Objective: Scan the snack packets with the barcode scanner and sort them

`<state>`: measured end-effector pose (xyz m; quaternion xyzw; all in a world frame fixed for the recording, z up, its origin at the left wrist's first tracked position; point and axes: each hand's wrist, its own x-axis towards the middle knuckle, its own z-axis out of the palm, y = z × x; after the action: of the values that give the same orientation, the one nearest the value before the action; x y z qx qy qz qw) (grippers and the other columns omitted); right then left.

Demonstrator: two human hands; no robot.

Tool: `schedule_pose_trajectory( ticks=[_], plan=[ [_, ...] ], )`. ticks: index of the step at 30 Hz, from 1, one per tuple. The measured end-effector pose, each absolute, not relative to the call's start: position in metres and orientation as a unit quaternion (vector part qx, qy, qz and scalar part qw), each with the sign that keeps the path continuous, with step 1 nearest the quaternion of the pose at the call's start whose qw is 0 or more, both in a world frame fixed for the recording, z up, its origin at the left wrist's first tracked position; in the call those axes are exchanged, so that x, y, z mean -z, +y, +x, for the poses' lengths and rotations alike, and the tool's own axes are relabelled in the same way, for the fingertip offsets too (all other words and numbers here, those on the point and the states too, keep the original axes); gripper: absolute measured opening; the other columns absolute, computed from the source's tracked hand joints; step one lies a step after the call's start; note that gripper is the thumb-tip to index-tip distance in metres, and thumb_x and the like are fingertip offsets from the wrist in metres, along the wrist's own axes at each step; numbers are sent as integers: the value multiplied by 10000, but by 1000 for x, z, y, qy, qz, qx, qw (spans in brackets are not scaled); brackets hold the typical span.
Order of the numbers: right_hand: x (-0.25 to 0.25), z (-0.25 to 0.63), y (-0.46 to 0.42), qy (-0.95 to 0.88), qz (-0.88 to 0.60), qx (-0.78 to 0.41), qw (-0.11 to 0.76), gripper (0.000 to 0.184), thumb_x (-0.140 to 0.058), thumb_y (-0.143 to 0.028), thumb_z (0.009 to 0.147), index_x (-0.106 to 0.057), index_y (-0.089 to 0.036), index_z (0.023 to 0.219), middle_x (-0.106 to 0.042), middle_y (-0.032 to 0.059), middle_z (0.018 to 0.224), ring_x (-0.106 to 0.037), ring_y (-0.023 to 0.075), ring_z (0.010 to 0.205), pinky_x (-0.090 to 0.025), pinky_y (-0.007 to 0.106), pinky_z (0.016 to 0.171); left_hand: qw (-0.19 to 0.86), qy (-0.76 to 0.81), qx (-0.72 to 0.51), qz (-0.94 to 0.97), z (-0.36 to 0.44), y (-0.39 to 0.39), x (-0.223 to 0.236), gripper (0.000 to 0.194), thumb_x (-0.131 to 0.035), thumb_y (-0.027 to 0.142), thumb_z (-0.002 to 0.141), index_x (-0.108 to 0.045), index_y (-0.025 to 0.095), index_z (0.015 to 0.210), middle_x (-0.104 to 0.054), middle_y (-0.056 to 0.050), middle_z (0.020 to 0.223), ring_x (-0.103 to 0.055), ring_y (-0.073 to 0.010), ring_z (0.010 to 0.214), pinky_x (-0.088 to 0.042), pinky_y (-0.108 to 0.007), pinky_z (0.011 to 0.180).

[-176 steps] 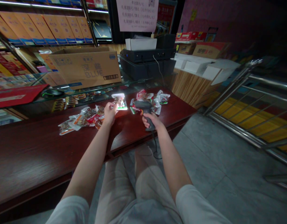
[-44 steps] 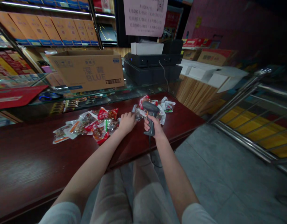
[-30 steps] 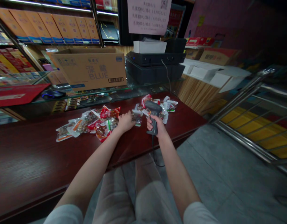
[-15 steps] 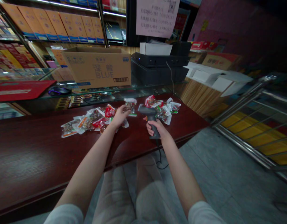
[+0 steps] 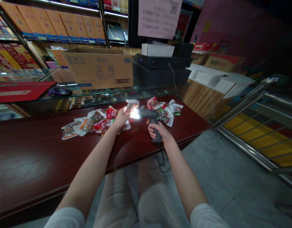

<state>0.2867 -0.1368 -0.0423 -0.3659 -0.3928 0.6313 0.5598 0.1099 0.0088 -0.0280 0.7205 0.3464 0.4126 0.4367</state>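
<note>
My right hand (image 5: pixel 157 130) is wrapped round the grip of a dark grey barcode scanner (image 5: pixel 149 114), whose head points left. Bright white light from it falls on a small clear snack packet (image 5: pixel 132 104) that my left hand (image 5: pixel 122 117) grips at its left side. Glare washes out the packet's lower part. Beside and under my left wrist lies a pile of snack packets (image 5: pixel 95 122), red, clear and orange-edged. Behind the scanner is a second pile of packets (image 5: pixel 168 110). The scanner's cable (image 5: pixel 163 158) hangs over the table's front edge.
The dark red wooden table (image 5: pixel 41 152) meets a glass counter at the back. On that stand a cardboard box (image 5: pixel 98 69), a computer mouse (image 5: pixel 59 91), a red folder (image 5: pixel 22 91) and black equipment (image 5: pixel 162 71). A metal railing (image 5: pixel 250 139) runs along the right.
The scanner's light has come on and now shines on the packet in my left hand. Both hands have hardly moved.
</note>
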Motion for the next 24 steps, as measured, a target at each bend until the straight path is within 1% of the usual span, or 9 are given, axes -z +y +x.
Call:
schedule_pose_trajectory(
  ticks=[3, 7, 8, 10, 12, 14, 18, 21, 24],
  plan=[
    [43, 286, -136, -391, -357, -631, 566, 272, -641, -278, 769, -517, -183, 992, -481, -103, 537, -374, 53, 324, -309, 181, 322, 348, 383, -396, 758, 105, 8, 27, 429, -554, 176, 732, -599, 129, 1156, -697, -130, 1067, -642, -285, 998, -486, -404, 897],
    [43, 290, -133, -365, -334, -621, 608, 324, -645, -294, 748, -511, -198, 1028, -481, -109, 536, -360, 54, 323, -306, 182, 317, 115, 526, -292, 790, 97, -5, 23, 513, -577, 211, 785, -541, 116, 1287, -657, -231, 1161, -543, -428, 1187, -375, -578, 991],
    [43, 293, -132, -353, -328, -617, 622, 323, -651, -300, 737, -511, -203, 1012, -477, -109, 535, -354, 53, 323, -301, 182, 314, 49, 544, -279, 790, 96, -9, 21, 508, -555, 206, 806, -534, 101, 1302, -616, -259, 1233, -495, -443, 1241, -331, -607, 1016],
    [44, 297, -130, -326, -317, -611, 648, 287, -658, -310, 718, -507, -209, 940, -457, -109, 527, -341, 50, 324, -291, 183, 309, -45, 517, -267, 812, 98, -18, 21, 495, -486, 200, 860, -513, 106, 1345, -493, -256, 1404, -407, -412, 1335, -259, -595, 1083],
    [44, 301, -128, -303, -307, -605, 669, 261, -658, -315, 709, -493, -215, 884, -435, -109, 518, -327, 47, 326, -282, 183, 310, -67, 437, -231, 866, 103, -23, 23, 464, -428, 241, 916, -520, 153, 1362, -455, -192, 1466, -391, -340, 1365, -243, -519, 1129],
    [43, 303, -127, -288, -297, -599, 685, 269, -661, -319, 704, -486, -216, 881, -425, -111, 517, -324, 43, 332, -277, 178, 315, -47, 394, -168, 902, 108, -25, 28, 422, -420, 321, 942, -583, 182, 1306, -522, -158, 1417, -421, -310, 1345, -265, -493, 1129],
    [43, 305, -127, -279, -292, -590, 699, 333, -676, -322, 692, -490, -210, 945, -437, -116, 525, -340, 43, 341, -281, 169, 325, -45, 460, -138, 876, 110, -24, 41, 441, -392, 419, 954, -684, 144, 1139, -605, -198, 1292, -446, -360, 1301, -281, -582, 1081],
    [43, 313, -129, -290, -305, -579, 699, 362, -685, -333, 696, -494, -206, 975, -457, -112, 530, -353, 46, 338, -290, 172, 328, -81, 476, -165, 860, 109, -23, 45, 496, -364, 450, 959, -706, 112, 1080, -639, -220, 1203, -469, -386, 1264, -188, -626, 1108],
    [43, 330, -134, -303, -326, -567, 693, 355, -688, -334, 713, -503, -204, 986, -475, -106, 540, -364, 49, 334, -304, 180, 331, -94, 456, -192, 864, 117, -25, 43, 458, -405, 434, 946, -693, 110, 1091, -633, -212, 1216, -445, -392, 1300, -79, -631, 1143]
  ],
)
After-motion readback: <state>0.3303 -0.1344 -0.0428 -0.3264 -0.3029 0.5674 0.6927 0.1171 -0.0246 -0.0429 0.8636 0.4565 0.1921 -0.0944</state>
